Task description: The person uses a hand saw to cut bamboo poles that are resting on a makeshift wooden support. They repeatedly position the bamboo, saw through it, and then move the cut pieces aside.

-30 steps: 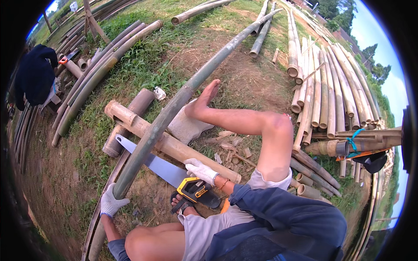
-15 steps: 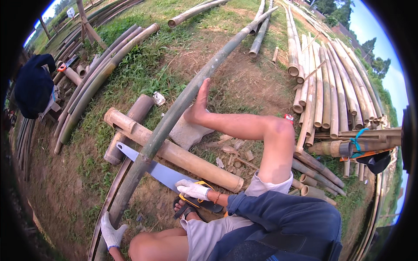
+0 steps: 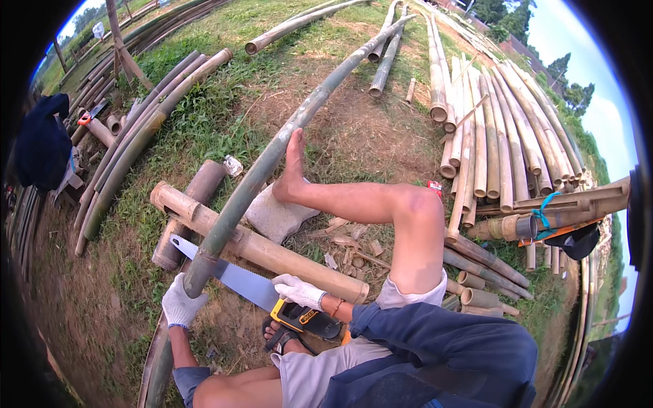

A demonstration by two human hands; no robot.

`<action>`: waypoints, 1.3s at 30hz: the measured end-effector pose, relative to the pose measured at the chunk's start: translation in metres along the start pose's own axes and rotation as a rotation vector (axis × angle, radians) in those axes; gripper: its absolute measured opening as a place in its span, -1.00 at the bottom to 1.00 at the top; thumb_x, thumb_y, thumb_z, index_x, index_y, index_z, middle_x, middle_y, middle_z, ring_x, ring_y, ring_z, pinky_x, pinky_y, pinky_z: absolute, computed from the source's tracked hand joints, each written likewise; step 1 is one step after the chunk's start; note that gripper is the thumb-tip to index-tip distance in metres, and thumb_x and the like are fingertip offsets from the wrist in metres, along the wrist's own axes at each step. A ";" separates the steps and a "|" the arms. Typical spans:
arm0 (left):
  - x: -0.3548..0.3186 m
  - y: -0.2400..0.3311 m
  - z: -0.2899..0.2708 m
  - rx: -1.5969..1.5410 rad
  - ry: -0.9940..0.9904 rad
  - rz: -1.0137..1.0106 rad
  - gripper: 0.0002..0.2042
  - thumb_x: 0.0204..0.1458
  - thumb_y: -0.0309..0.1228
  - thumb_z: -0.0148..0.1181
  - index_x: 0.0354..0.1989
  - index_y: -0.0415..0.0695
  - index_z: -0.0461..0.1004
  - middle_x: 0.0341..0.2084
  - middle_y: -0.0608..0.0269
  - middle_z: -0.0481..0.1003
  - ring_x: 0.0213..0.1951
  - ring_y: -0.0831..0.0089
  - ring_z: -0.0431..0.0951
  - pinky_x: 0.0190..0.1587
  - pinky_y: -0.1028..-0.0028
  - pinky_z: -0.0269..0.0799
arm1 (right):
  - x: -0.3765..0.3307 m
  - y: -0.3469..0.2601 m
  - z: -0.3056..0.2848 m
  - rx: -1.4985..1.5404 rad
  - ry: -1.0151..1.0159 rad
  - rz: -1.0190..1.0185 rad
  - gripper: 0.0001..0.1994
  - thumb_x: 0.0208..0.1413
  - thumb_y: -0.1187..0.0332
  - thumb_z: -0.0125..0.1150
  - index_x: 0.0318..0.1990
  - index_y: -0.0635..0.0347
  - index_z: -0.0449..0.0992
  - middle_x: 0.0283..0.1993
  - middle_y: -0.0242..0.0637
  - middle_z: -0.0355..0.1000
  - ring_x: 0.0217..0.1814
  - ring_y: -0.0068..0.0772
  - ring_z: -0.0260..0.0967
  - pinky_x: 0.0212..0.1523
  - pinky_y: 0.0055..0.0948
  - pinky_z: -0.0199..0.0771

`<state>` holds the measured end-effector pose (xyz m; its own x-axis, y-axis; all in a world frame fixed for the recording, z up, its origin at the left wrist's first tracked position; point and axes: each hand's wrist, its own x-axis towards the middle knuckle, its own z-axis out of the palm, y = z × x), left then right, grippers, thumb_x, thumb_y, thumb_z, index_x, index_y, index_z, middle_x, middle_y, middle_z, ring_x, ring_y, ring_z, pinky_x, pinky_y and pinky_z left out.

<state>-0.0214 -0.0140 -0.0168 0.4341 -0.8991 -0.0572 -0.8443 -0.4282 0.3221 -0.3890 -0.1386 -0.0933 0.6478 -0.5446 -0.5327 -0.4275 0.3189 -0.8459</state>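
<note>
A long green bamboo pole (image 3: 262, 166) slants from far right to near left across a paler bamboo log (image 3: 272, 258). My gloved left hand (image 3: 181, 304) is closed around the pole just nearer than the saw; the fingers beneath are partly hidden. The blade of a handsaw (image 3: 246, 282) crosses the pole at a joint, its tip showing beyond. My gloved right hand (image 3: 299, 291) is closed at the saw's yellow and black handle, with part of its grip hidden. My bare right foot (image 3: 292, 173) presses against the pole's side.
A stone (image 3: 279, 214) lies under my raised foot. A short thick bamboo piece (image 3: 207, 180) crosses beneath the log. Many pale poles (image 3: 503, 129) lie stacked at right, more poles (image 3: 163, 109) at left. Dark cloth (image 3: 44, 143) hangs at far left. Wood scraps (image 3: 350, 245) litter the ground.
My left hand has moved up along the pole from its near end to close beside the saw blade, and now grips it. The saw has shifted slightly; the whole view has moved a little.
</note>
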 end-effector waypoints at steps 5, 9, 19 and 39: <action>-0.005 -0.031 -0.029 -0.253 -0.269 -0.063 0.04 -0.35 0.08 0.76 0.39 -0.18 0.55 0.08 -0.09 0.75 0.10 0.02 0.79 0.21 0.13 0.65 | -0.001 0.001 0.001 0.056 0.021 0.054 -0.52 0.58 0.10 0.14 0.43 0.22 0.50 0.04 -0.23 0.57 -0.02 -0.41 0.54 0.03 -0.32 0.65; -0.047 -0.046 -0.024 -0.298 -0.360 -0.216 0.01 -0.26 0.11 0.71 0.42 -0.13 0.52 0.17 -0.10 0.70 0.20 0.01 0.73 0.29 0.12 0.60 | 0.006 0.010 0.007 0.044 0.005 0.043 -0.49 0.61 0.11 0.12 0.50 0.23 0.44 0.18 -0.21 0.56 0.11 -0.35 0.59 0.16 -0.29 0.68; -0.025 -0.094 0.004 -0.532 -0.148 -0.331 -0.19 0.18 0.31 0.44 0.34 -0.15 0.62 0.21 -0.10 0.68 0.27 -0.03 0.67 0.36 0.13 0.54 | -0.004 0.004 0.017 0.119 -0.178 0.103 -0.47 0.67 0.09 0.10 0.61 0.09 0.34 0.55 -0.16 0.39 0.36 -0.28 0.58 0.37 -0.25 0.58; -0.048 -0.180 -0.018 0.320 0.286 -0.335 -0.66 0.05 -0.35 0.52 -0.02 -0.03 0.58 -0.15 0.00 0.60 -0.09 -0.05 0.77 -0.12 -0.05 0.71 | -0.014 -0.084 0.013 0.074 -0.096 -0.071 -0.52 0.71 0.17 0.03 0.58 0.21 0.31 0.51 -0.15 0.39 0.33 -0.11 0.54 0.38 -0.10 0.55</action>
<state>0.1151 0.1081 -0.0545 0.7266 -0.6667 0.1660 -0.6789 -0.7338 0.0245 -0.3537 -0.1473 -0.0154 0.7335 -0.4923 -0.4685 -0.3330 0.3406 -0.8792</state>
